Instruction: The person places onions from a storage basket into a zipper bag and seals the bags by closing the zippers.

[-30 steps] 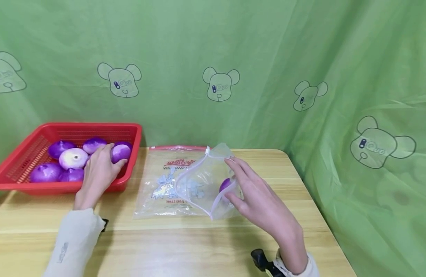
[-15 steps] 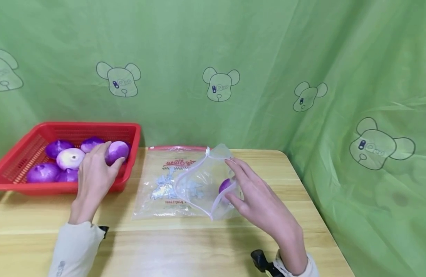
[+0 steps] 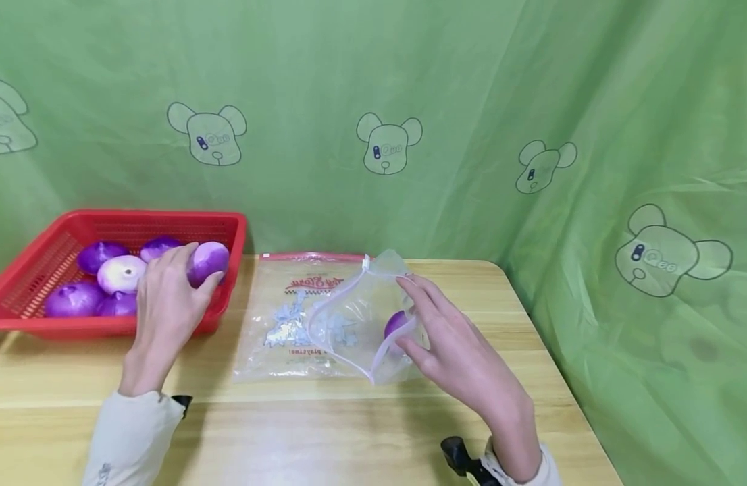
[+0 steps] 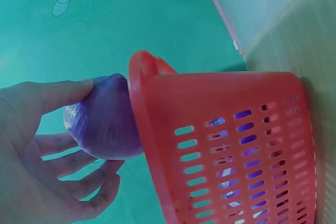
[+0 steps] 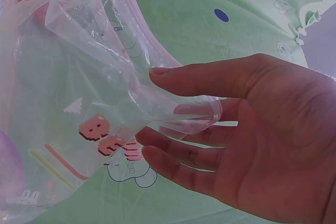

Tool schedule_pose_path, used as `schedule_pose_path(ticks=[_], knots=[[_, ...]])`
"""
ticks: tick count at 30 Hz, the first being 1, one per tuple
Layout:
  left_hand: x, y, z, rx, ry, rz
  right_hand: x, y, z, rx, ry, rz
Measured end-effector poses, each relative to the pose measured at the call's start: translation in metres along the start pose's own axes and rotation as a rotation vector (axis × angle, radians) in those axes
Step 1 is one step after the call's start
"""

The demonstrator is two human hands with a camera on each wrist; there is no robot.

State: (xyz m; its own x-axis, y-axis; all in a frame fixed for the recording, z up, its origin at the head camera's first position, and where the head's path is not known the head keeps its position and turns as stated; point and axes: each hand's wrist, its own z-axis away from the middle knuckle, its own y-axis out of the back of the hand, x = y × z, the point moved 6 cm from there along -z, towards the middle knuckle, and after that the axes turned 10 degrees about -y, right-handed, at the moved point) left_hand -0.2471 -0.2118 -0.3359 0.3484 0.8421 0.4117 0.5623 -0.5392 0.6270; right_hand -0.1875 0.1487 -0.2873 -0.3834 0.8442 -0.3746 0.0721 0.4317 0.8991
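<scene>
The left hand holds a purple onion between its thumb and fingers, at the right end of the red basket. In the left wrist view the onion is about level with the basket's rim, which hides part of it; whether the two touch cannot be told. Five more onions show in the basket.

The right hand is at the mouth of a clear bag, thumb and fingers spread wide, some fingers seen through the film. The mouth gapes toward the basket, and another onion is inside, near the thumb. The bag overlaps a flat printed pouch with a red top strip on the wooden table. A green curtain with mouse-like outlines hangs behind.
</scene>
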Motion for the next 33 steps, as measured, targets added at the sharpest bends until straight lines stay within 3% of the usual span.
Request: schedule_pose_path(ticks=[7, 12, 20, 33], knots=[[0.008, 0.001, -0.001, 0.026, -0.039, 0.002, 0.001, 0.000, 0.002, 0.000, -0.004, -0.011], [0.017, 0.005, 0.000, 0.031, -0.029, 0.017, 0.001, -0.001, 0.002, -0.002, -0.008, -0.016], [0.046, 0.007, 0.001, 0.062, -0.110, 0.044, 0.000, 0.000, 0.001, 0.002, 0.004, -0.011], [0.097, 0.015, 0.007, 0.057, -0.224, 0.150, 0.000, 0.001, 0.001, 0.003, 0.005, -0.010]])
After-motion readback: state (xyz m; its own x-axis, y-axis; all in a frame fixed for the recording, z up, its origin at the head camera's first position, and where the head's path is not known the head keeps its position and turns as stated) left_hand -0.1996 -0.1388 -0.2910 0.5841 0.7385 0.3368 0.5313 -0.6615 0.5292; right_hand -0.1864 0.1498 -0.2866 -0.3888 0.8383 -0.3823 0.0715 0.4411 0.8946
